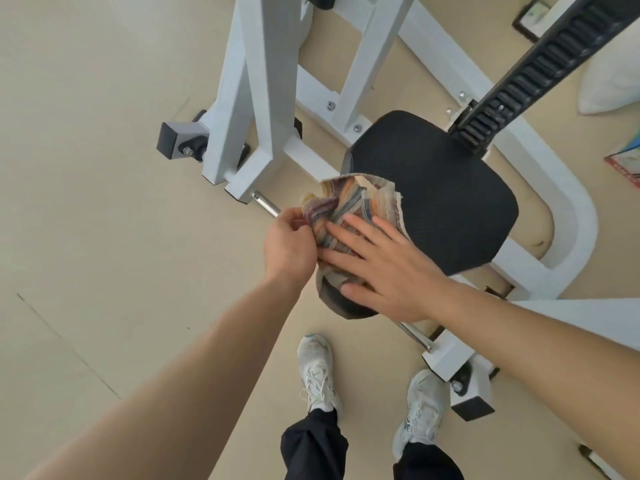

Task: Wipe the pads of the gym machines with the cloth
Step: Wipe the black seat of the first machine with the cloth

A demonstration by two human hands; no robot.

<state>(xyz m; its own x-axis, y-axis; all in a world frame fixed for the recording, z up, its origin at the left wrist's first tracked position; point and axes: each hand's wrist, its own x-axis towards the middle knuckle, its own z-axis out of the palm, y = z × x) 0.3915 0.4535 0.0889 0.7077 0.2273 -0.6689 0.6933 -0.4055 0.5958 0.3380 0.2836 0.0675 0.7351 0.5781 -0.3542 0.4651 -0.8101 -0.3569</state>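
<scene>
A: What is biggest here?
B: The white steel frame [263, 98], square tubing with bolts, on a beige floor [86, 168].
A: And the pad [433, 195]?
B: Black, finely textured, rounded; its long axis runs from the near left to the far right.
A: The cloth [349, 206]?
B: Striped in faded colours, crumpled, lying on the pad's near-left end.
A: Hands?
B: The right hand [384, 268] lies flat, fingers spread, pressing the cloth. The left hand [289, 242] is curled, pinching the cloth's edge.

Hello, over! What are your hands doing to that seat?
Left hand pinching striped multicoloured cloth. Right hand flat, pressing it onto black padded seat. Nothing blocking the pad.
</scene>
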